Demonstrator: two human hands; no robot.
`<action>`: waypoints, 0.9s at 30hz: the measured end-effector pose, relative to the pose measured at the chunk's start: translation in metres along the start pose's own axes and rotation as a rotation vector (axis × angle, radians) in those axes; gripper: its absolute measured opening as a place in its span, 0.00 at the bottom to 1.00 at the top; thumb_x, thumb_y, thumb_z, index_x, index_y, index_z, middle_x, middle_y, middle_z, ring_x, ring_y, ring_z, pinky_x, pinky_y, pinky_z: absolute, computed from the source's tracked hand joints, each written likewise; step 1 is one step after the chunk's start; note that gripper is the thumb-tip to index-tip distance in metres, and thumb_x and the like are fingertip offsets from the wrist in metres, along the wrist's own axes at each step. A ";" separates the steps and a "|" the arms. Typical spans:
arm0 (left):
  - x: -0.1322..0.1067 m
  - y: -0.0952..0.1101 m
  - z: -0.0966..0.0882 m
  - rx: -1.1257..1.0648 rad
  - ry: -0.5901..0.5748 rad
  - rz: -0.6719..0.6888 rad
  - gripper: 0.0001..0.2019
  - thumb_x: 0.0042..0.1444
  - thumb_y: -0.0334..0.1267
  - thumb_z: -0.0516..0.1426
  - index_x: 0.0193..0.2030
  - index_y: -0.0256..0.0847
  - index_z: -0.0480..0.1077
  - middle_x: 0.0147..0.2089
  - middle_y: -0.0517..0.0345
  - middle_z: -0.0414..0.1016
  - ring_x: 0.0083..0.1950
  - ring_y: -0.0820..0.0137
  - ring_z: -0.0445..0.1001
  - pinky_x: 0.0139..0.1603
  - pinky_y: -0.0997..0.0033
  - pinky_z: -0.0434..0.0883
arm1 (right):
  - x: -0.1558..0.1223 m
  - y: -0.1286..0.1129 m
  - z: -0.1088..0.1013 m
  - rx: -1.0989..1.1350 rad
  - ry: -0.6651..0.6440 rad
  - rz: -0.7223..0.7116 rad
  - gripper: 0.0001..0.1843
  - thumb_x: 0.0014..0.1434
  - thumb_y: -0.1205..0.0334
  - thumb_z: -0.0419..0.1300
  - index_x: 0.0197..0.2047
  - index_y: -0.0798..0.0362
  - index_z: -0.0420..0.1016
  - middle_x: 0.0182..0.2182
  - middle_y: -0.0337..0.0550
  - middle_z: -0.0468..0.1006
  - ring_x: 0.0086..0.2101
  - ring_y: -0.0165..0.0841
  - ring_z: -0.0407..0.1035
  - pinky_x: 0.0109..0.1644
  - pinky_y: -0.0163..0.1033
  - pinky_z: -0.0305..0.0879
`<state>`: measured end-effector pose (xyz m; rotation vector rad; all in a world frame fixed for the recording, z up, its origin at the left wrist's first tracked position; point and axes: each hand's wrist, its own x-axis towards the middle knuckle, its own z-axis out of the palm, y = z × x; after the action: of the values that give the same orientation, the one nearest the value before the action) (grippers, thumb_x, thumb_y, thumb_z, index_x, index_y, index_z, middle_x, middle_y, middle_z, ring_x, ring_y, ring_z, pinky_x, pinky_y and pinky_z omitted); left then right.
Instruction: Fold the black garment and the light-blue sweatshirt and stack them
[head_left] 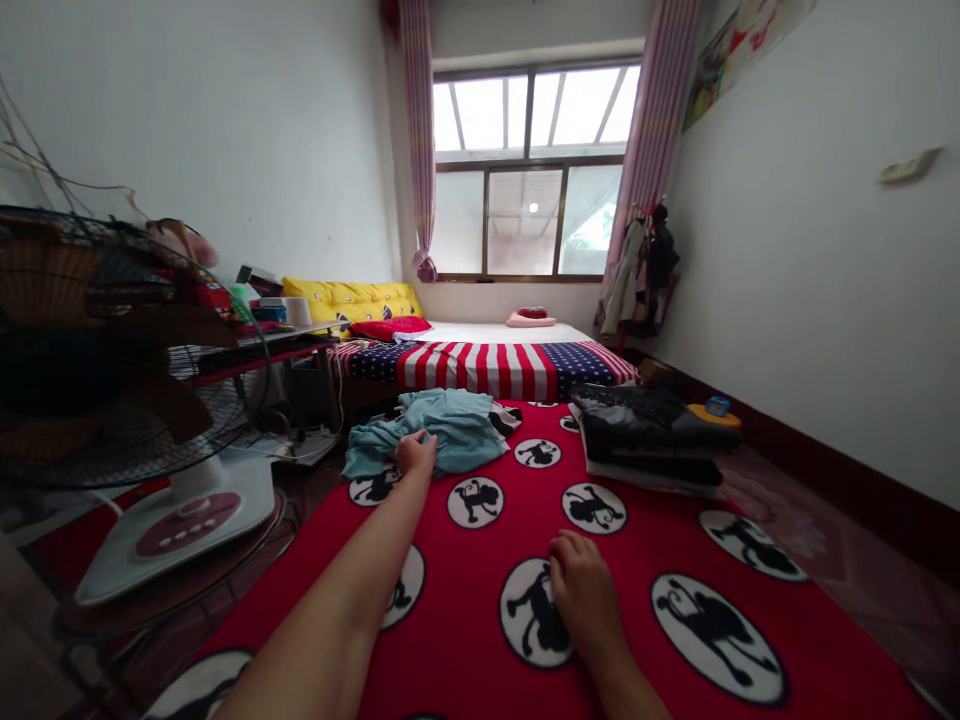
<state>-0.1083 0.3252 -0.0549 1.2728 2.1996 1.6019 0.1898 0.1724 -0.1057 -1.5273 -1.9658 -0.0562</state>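
Observation:
My left hand [415,454] reaches far forward and closes on the near edge of a crumpled teal garment [442,430] lying on a red blanket [637,560] printed with black monkey circles. My right hand [583,588] rests nearer to me on the blanket, fingers curled down against the fabric with nothing seen in them. A black-and-white cloth [506,417] pokes out beside the teal garment.
A stack of folded dark clothes [649,436] sits at the blanket's right. A standing fan [112,400] is close on the left, with a cluttered table [262,325] behind it. Beyond lies a bed with a stars-and-stripes cover [487,365], then a window [529,170].

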 end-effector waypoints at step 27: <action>-0.002 0.047 -0.034 -0.052 -0.138 0.167 0.12 0.53 0.27 0.54 0.38 0.35 0.78 0.34 0.53 0.79 0.39 0.64 0.77 0.41 0.69 0.72 | 0.001 -0.005 -0.002 0.018 -0.012 0.020 0.11 0.60 0.70 0.50 0.37 0.53 0.73 0.41 0.48 0.76 0.45 0.39 0.67 0.51 0.41 0.60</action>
<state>-0.0998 0.3030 -0.0015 1.5372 2.0046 1.5638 0.1863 0.1711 -0.1019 -1.5394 -1.9548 -0.0212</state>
